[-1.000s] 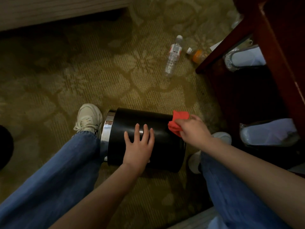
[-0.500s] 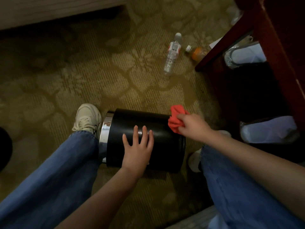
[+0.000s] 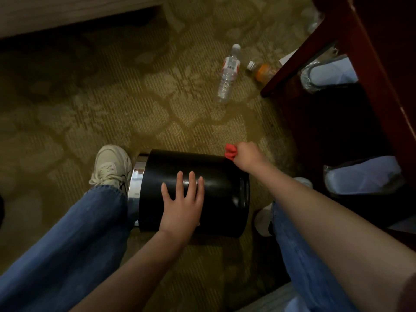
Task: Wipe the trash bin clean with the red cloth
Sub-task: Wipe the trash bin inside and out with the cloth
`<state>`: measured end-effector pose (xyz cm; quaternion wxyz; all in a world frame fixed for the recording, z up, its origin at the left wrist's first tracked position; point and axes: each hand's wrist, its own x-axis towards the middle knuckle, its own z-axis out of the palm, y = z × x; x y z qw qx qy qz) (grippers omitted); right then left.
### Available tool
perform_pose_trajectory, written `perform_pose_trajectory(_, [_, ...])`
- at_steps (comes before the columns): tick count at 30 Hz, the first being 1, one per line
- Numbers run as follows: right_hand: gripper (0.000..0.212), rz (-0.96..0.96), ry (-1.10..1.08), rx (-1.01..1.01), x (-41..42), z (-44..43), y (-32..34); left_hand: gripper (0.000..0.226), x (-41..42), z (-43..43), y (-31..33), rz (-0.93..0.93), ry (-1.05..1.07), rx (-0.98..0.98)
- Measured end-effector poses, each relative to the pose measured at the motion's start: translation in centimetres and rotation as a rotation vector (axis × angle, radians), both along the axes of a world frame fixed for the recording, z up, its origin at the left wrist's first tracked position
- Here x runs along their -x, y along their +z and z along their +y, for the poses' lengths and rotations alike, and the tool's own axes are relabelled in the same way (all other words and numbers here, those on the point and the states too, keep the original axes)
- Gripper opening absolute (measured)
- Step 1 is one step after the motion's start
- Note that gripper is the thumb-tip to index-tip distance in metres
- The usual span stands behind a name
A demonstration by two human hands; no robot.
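I see the bin (image 3: 216,176) lying on its side on the carpet (image 3: 112,104), its chrome rim (image 3: 136,183) pointing left and its closed end right. My left hand (image 3: 182,203) lies flat on the bin's upper side with the fingers straight and spread, holding nothing and covering part of the black wall. My right hand (image 3: 245,156) is curled tight round the cloth (image 3: 230,151), which is bunched up and pressed against the far edge of the bin near its closed end; only a small red corner shows past the knuckles. The left shoe (image 3: 112,165) sits just beside the rim, and the right shoe (image 3: 262,219) sits just beside the closed end, so both legs in jeans hem the bin in. Farther off on the carpet lie a clear bottle (image 3: 228,75) and an orange bottle (image 3: 263,72), near each other. A dark red wooden frame (image 3: 360,64) crowds the right side, with two pale shapes (image 3: 362,174) under it that I cannot identify.
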<state>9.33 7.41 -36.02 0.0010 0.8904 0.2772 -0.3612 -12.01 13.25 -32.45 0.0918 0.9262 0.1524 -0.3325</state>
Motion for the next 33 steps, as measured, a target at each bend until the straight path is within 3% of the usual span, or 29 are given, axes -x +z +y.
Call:
perform_pose_trajectory(6, [0.014, 0.008, 0.278, -0.17, 2.5, -4.4, 3.9, 0.102, 0.4, -0.5, 0.0, -0.005, -0.008, -0.008])
perform_pose_trajectory(11, [0.037, -0.008, 0.387, -0.278, 5.7, -5.6, 4.1, 0.101, 0.3, -0.4, -0.1, -0.018, 0.006, 0.0])
perform_pose_trajectory(14, [0.039, -0.023, 0.38, -0.293, 6.2, -2.3, 3.5, 0.088, 0.5, -0.6, -0.1, -0.046, 0.012, -0.004])
perform_pose_trajectory(17, [0.043, 0.169, 0.306, -0.369, 6.4, 2.7, 1.4, 0.09, 0.8, -1.1, -0.7, -0.108, 0.029, -0.001])
perform_pose_trajectory(20, [0.045, 0.379, 0.269, -0.399, 7.2, 7.0, -0.7, 0.099, 1.1, -0.9, -1.0, -0.048, -0.014, -0.023])
perform_pose_trajectory(23, [0.044, 0.495, 0.209, -0.445, 7.0, 7.6, -0.8, 0.097, 0.8, -0.5, -0.6, -0.093, 0.035, 0.011])
perform_pose_trajectory(24, [0.045, 0.489, 0.228, -0.439, 6.5, 6.8, -0.6, 0.092, 0.8, -0.6, -0.7, -0.101, 0.021, 0.003])
perform_pose_trajectory(28, [0.043, 0.167, 0.345, -0.221, 1.7, 1.7, -0.7, 0.085, 0.9, -0.8, -0.2, -0.067, 0.016, 0.04])
perform_pose_trajectory(31, [0.033, 0.12, 0.297, -0.026, -0.9, -0.7, -0.8, 0.087, 1.0, -0.6, -0.3, -0.079, 0.021, 0.051])
perform_pose_trajectory(33, [0.03, 0.146, 0.227, -0.069, -0.4, 0.2, -0.9, 0.087, 0.9, -0.4, -0.2, -0.084, 0.013, 0.039])
